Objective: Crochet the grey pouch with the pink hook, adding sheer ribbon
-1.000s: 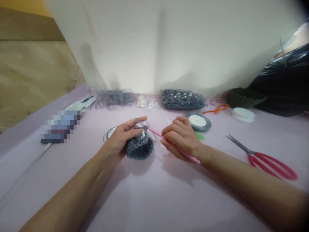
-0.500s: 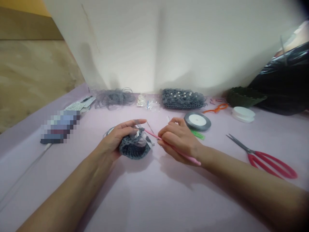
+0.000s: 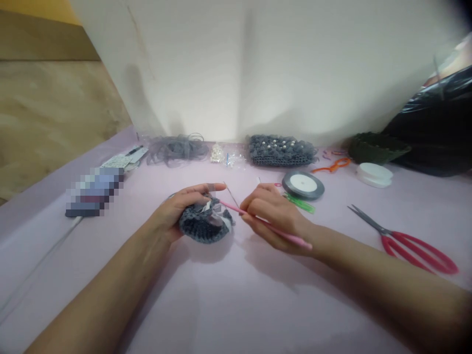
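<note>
My left hand (image 3: 180, 209) grips a small grey crocheted pouch (image 3: 202, 228) whose open side faces me. Its index finger is stretched out, with a strip of sheer grey ribbon (image 3: 211, 191) over it. Between the fingers of my right hand (image 3: 273, 216) is a pink crochet hook (image 3: 291, 238). The hook's tip meets the pouch's upper edge, where ribbon partly hides it. A thin metal needle-like piece (image 3: 231, 193) slants from near the left fingertip toward the right hand; its lower end is hidden.
Behind my hands lie loose grey ribbon (image 3: 177, 149), white beads (image 3: 217, 154) and a beaded grey crochet piece (image 3: 282, 151). A ribbon spool (image 3: 303, 185), green clip (image 3: 300, 202), white spool (image 3: 374, 174) and red-handled scissors (image 3: 391, 238) are right; a blurred-out phone-like object (image 3: 95, 191) is left.
The pouch has tilted slightly, so more of its dark inside shows. The crochet hook's back end sits a little farther right. The whole view has shifted slightly.
</note>
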{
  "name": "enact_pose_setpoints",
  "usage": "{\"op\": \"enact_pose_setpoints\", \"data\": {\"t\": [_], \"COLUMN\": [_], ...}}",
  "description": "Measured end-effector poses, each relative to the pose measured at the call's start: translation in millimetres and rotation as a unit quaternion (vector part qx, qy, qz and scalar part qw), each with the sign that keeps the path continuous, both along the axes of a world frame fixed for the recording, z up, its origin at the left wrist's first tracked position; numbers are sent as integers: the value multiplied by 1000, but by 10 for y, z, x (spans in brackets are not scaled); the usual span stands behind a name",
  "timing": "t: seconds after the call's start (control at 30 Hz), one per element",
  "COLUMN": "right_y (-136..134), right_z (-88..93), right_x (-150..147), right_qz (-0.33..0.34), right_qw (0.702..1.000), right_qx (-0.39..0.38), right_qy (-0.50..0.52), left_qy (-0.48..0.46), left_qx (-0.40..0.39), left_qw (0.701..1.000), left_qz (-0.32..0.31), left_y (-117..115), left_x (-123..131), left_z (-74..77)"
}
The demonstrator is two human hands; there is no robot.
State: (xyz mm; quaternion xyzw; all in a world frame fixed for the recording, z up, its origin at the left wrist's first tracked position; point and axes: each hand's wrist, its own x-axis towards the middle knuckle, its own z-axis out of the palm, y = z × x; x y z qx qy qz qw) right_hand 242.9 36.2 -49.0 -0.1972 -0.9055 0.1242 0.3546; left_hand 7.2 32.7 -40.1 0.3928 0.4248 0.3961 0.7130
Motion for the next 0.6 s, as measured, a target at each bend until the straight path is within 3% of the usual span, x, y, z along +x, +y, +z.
{"op": "enact_pose_setpoints", "data": {"t": [0.07, 0.1, 0.2, 0.33, 0.5, 0.6], "right_y": [0, -6, -40, -47, 40, 87], "right_z": [-9, -13, -14, 14, -5, -64], "right_x": [-2, -5, -17, -31, -25, -43], "right_qz": [11, 10, -30, -99, -33, 14], "right_qw": [999, 999, 992, 950, 922, 857], "right_qx": [52, 40, -99, -264, -359, -456], "right_qy": [-13, 0, 77, 131, 142, 242], "left_qy": [-10, -10, 8, 31, 4, 7], "left_qx": [-7, -5, 13, 30, 10, 30], "left_qw": [1000, 1000, 1000, 999, 1000, 999], "left_qz": [4, 0, -19, -24, -14, -23], "left_y": [8, 13, 22, 23, 27, 15], "left_x": [5, 6, -3, -24, -36, -15], "left_z": [-14, -23, -48, -60, -48, -53]}}
